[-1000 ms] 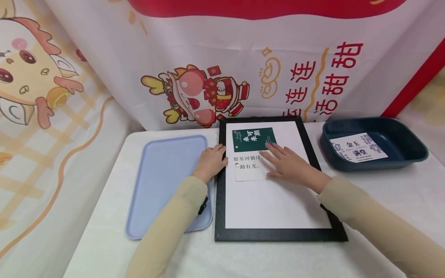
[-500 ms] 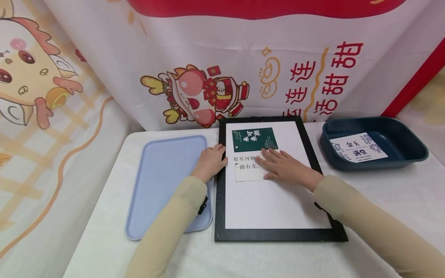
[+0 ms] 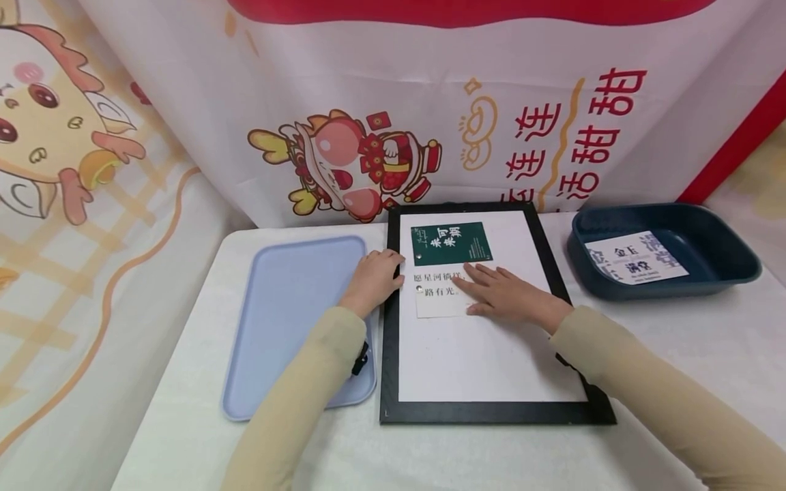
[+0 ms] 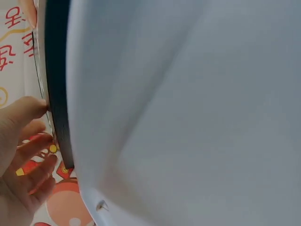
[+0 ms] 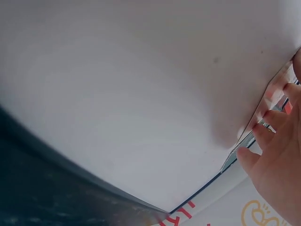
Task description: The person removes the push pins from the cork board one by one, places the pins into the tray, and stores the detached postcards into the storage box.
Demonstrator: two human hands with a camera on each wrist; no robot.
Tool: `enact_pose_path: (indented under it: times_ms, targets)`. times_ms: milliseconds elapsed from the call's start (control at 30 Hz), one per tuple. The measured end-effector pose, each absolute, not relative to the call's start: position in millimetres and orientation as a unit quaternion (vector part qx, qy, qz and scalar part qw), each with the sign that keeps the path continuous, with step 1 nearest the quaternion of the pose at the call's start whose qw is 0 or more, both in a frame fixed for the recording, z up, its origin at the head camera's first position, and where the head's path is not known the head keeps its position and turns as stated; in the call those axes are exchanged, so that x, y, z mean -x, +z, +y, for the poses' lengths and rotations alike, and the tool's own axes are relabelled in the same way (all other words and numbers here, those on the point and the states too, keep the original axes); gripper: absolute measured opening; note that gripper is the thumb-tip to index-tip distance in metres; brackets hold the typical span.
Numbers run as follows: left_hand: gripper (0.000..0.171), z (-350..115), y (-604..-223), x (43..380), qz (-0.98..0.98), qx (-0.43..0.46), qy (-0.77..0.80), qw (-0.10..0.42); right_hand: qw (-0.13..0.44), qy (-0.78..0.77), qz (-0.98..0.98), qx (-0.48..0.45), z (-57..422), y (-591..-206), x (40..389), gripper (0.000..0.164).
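Note:
A white board point(image 3: 485, 365) in a black frame lies on the table. My left hand point(image 3: 373, 283) touches the frame's left edge; in the left wrist view its thumb point(image 4: 30, 107) and fingertips meet the board's side. On the board's upper part lie a dark green card point(image 3: 451, 244) with white characters and, just below, a white card point(image 3: 439, 308) with black characters. Each card has a small silver button-like piece at its left side. My right hand point(image 3: 510, 296) rests with fingers spread over the white card's right part, hiding it, fingertips at the green card's lower edge.
Left of the board lies a light blue tray point(image 3: 288, 327), partly under my left forearm. A dark blue basin point(image 3: 706, 239) stands to the right, with a white printed card point(image 3: 635, 258) in it. A printed cloth point(image 3: 368, 68) hangs behind the table.
My right hand has shifted slightly left over the white card since the first frame. My left hand has stayed at the frame's left edge. The cards lie where they were.

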State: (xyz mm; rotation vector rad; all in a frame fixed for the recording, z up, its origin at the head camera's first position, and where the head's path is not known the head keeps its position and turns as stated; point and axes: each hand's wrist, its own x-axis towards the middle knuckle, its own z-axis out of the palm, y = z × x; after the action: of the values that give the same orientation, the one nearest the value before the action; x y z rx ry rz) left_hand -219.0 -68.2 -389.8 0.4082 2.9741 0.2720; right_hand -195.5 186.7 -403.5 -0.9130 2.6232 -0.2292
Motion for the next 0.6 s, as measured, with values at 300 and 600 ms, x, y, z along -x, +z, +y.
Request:
enact_pose_path:
  times_ms: [300, 600]
  targets:
    - [0.017, -56.9, -386.7, 216.1, 0.963, -0.169, 0.180, 0.112, 0.185, -0.089, 0.924, 0.322, 186.0, -403.7, 196.7, 0.065]
    - [0.017, -51.4, -384.9, 217.4, 0.960, -0.191, 0.153, 0.135, 0.179, -0.080, 0.925, 0.326, 186.4, -401.4, 196.5, 0.064]
